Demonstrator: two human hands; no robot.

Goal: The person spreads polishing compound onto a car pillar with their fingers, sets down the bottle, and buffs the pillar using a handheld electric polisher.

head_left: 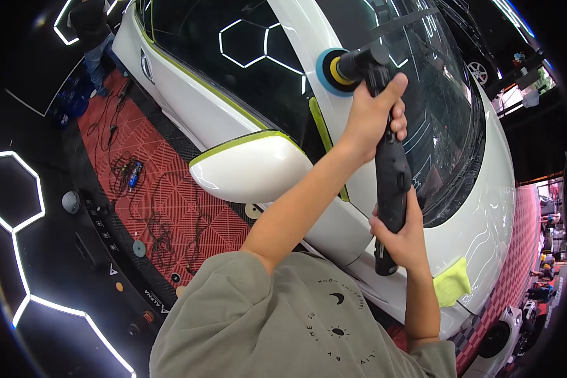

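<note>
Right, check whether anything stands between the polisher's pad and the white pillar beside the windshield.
Nothing visible stands between the blue pad and the white pillar. The nearest green tape lies along the pillar's side-window edge, below the pad in view. Whether the pad touches is unclear.

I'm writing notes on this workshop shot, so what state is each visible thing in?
Left hand: closed around the polisher, near its head
Right hand: closed around its lower body
Polisher: held up; running or stopped, can't tell
Blue-edged pad: fitted, facing the white pillar
Side mirror: folded out
Green tape: stuck on
Cloth: rumpled, on the car
Cords: tangled, on the floor
Hexagonal lights: lit
</note>
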